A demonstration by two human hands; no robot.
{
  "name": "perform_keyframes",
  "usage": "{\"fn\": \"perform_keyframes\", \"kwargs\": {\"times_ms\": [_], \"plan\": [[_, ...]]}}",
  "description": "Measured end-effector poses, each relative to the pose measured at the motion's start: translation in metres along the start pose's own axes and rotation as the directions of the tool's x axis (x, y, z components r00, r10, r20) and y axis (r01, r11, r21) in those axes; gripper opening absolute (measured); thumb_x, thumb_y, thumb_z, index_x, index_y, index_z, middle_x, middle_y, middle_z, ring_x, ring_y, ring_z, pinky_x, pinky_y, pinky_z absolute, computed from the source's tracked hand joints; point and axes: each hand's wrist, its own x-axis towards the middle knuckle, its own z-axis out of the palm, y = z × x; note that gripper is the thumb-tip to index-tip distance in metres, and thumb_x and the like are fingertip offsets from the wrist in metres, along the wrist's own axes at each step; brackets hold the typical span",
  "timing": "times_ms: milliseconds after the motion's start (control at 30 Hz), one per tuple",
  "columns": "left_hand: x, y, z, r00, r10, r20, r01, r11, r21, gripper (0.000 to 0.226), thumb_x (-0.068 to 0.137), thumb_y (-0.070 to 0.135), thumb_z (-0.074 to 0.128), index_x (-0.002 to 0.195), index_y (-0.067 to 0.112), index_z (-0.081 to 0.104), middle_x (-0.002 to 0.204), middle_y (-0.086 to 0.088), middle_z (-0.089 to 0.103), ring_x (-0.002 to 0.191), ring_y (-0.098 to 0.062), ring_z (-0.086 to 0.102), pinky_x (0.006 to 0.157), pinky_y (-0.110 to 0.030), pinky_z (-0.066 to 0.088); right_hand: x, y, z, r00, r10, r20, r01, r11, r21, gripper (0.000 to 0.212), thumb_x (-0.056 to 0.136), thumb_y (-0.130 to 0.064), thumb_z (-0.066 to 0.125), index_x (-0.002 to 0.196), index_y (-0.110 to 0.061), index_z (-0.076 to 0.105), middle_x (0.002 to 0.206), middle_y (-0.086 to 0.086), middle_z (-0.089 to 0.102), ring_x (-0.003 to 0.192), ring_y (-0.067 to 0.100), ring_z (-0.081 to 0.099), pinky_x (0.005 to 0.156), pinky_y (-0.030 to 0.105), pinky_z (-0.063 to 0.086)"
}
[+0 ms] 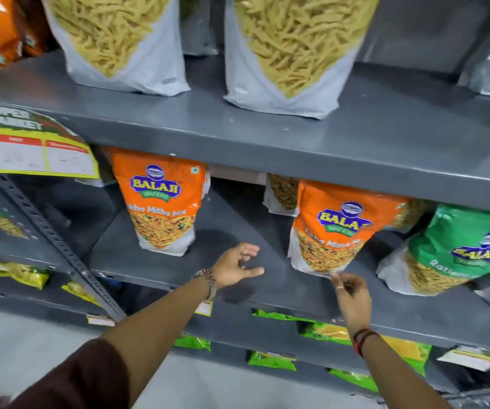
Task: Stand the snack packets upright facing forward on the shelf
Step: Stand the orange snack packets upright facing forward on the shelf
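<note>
Two orange Balaji snack packets stand on the grey middle shelf (179, 270). The left orange packet (161, 202) is upright with its front toward me. The right orange packet (332, 231) leans a little to the left, front facing out. My right hand (351, 293) pinches that packet's bottom edge with thumb and fingers. My left hand (238, 265) hovers over the bare shelf between the two packets, fingers apart, holding nothing. A green Balaji packet (456, 249) leans at the right.
Two large white packets of yellow sticks (120, 39) (294, 51) stand on the upper shelf. A yellow price tag (37, 149) hangs at the left. Green and yellow packets (341, 332) lie on the lower shelf. Another packet (282, 193) stands behind the right orange one.
</note>
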Motion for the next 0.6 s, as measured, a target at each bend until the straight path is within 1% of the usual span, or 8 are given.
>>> {"fn": "perform_keyframes", "kwargs": {"times_ms": [33, 100, 167, 200, 300, 367, 433, 600], "plan": [[0.009, 0.013, 0.014, 1.000, -0.002, 0.003, 0.002, 1.000, -0.016, 0.063, 0.074, 0.016, 0.076, 0.130, 0.012, 0.047, 0.127, -0.003, 0.053, 0.123, -0.020, 0.050, 0.093, -0.024, 0.045, 0.012, 0.000, -0.008, 1.000, 0.011, 0.007, -0.011, 1.000, 0.013, 0.023, 0.084, -0.021, 0.064, 0.096, -0.006, 0.050, 0.093, 0.010, 0.055, 0.097, 0.036, 0.057, 0.080, 0.039, 0.041], [0.025, 0.035, 0.039, 1.000, 0.000, 0.000, 0.000, 1.000, -0.023, 0.080, 0.073, 0.017, 0.077, 0.140, 0.013, 0.035, 0.144, -0.005, 0.043, 0.135, -0.023, 0.041, 0.105, -0.032, 0.039, 0.034, -0.005, -0.022, 0.998, 0.008, 0.060, -0.007, 1.000, -0.011, 0.046, 0.083, -0.017, 0.066, 0.121, -0.002, 0.044, 0.117, 0.014, 0.051, 0.119, 0.035, 0.050, 0.089, 0.037, 0.041], [0.036, 0.053, 0.059, 1.000, -0.007, -0.008, 0.006, 1.000, -0.022, 0.087, 0.068, 0.021, 0.081, 0.141, 0.013, 0.033, 0.145, -0.004, 0.043, 0.135, -0.024, 0.041, 0.110, -0.038, 0.038, 0.051, -0.009, -0.032, 0.985, -0.010, 0.174, 0.015, 1.000, -0.026, 0.069, 0.083, -0.013, 0.065, 0.141, -0.003, 0.028, 0.145, 0.015, 0.038, 0.135, 0.030, 0.036, 0.104, 0.038, 0.037], [0.039, 0.059, 0.067, 1.000, -0.008, -0.005, 0.008, 1.000, -0.029, 0.083, 0.065, 0.024, 0.082, 0.136, 0.016, 0.038, 0.142, -0.004, 0.048, 0.132, -0.025, 0.046, 0.108, -0.042, 0.040, 0.056, -0.011, -0.034, 0.972, -0.023, 0.233, 0.027, 1.000, -0.016, 0.071, 0.084, -0.010, 0.063, 0.143, -0.004, 0.024, 0.150, 0.014, 0.033, 0.137, 0.028, 0.034, 0.106, 0.037, 0.035], [0.040, 0.067, 0.085, 0.999, -0.004, -0.038, 0.004, 1.000, -0.024, 0.076, 0.063, 0.032, 0.081, 0.128, 0.021, 0.045, 0.135, -0.005, 0.058, 0.124, -0.026, 0.054, 0.102, -0.048, 0.046, 0.062, -0.010, -0.036, 0.934, -0.063, 0.353, 0.064, 0.998, 0.009, 0.058, 0.087, -0.004, 0.056, 0.140, -0.004, 0.032, 0.134, 0.012, 0.048, 0.126, 0.027, 0.046, 0.096, 0.034, 0.041], [0.037, 0.065, 0.085, 0.997, 0.004, -0.075, -0.006, 1.000, -0.029, 0.078, 0.063, 0.036, 0.080, 0.130, 0.022, 0.044, 0.135, -0.005, 0.057, 0.124, -0.026, 0.054, 0.102, -0.049, 0.046, 0.059, -0.010, -0.032, 0.937, -0.048, 0.347, 0.039, 0.999, 0.032, 0.055, 0.087, -0.005, 0.057, 0.138, -0.005, 0.036, 0.123, 0.007, 0.052, 0.124, 0.030, 0.049, 0.100, 0.047, 0.045], [0.031, 0.061, 0.077, 0.996, -0.002, -0.091, -0.001, 0.999, -0.032, 0.081, 0.060, 0.041, 0.079, 0.130, 0.022, 0.043, 0.135, -0.005, 0.057, 0.124, -0.026, 0.054, 0.101, -0.049, 0.047, 0.054, -0.012, -0.024, 0.933, -0.036, 0.359, 0.018, 0.998, 0.052, 0.056, 0.086, -0.009, 0.060, 0.137, -0.009, 0.038, 0.123, 0.006, 0.053, 0.124, 0.030, 0.049, 0.101, 0.056, 0.044], [0.018, 0.044, 0.042, 0.994, -0.026, -0.107, 0.022, 0.999, -0.035, 0.089, 0.054, 0.047, 0.078, 0.131, 0.022, 0.043, 0.134, -0.004, 0.058, 0.123, -0.025, 0.055, 0.102, -0.051, 0.046, 0.035, -0.022, 0.007, 0.925, -0.006, 0.381, -0.024, 0.997, 0.073, 0.056, 0.082, -0.019, 0.067, 0.133, -0.014, 0.043, 0.134, 0.012, 0.053, 0.126, 0.031, 0.049, 0.100, 0.057, 0.045]]}}
